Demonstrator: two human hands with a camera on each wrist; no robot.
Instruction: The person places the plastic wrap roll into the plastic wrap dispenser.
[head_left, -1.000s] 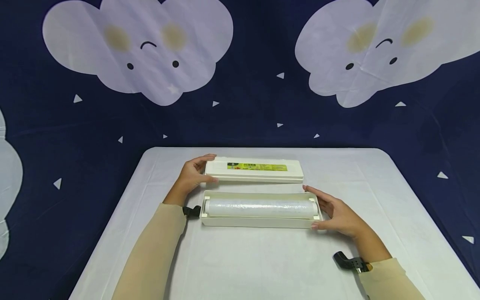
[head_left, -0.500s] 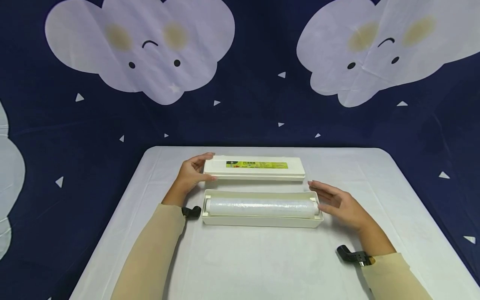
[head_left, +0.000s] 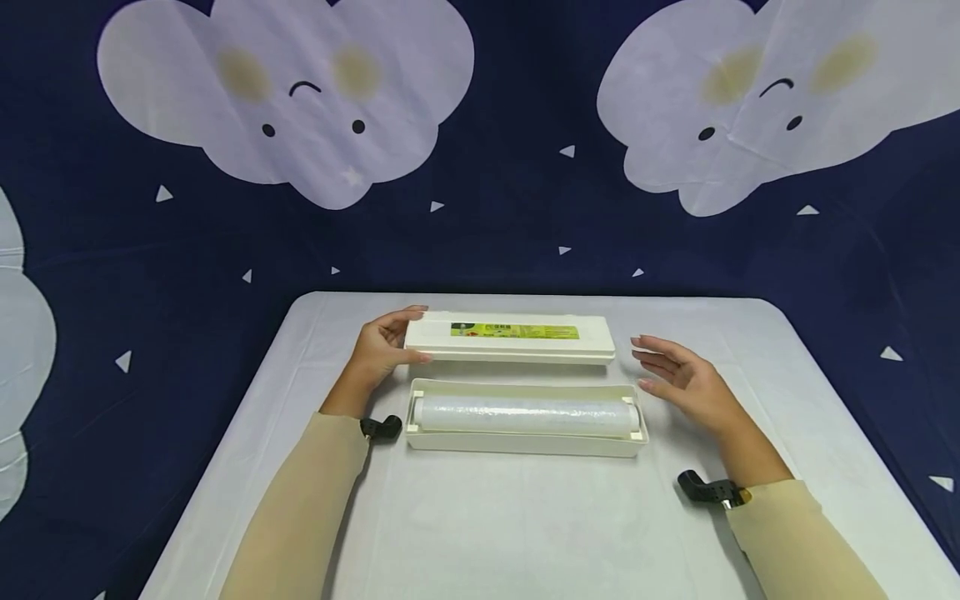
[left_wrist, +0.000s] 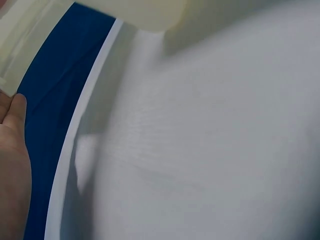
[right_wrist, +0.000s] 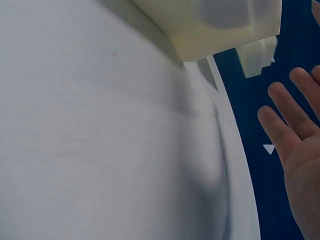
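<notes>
A long cream lid with a yellow-green label lies toward the back of the table. My left hand grips its left end, thumb at the front edge and fingers behind; in the left wrist view part of that hand shows under the lid's end. In front of the lid stands the cream cling film box, uncovered, with a shiny roll of cling film lying inside. Right of both, my right hand is held with fingers extended and nothing in it. The right wrist view shows those fingers spread apart from the box.
Everything is on a white-covered table with rounded far corners. Behind it hangs a dark blue backdrop with clouds and small triangles. A black wrist mount sits on the right forearm, another mount on the left.
My right hand has let go of the box's right end and moved back and to the right, its fingers straightening. The left hand keeps its grip on the lid, which has shifted only slightly.
</notes>
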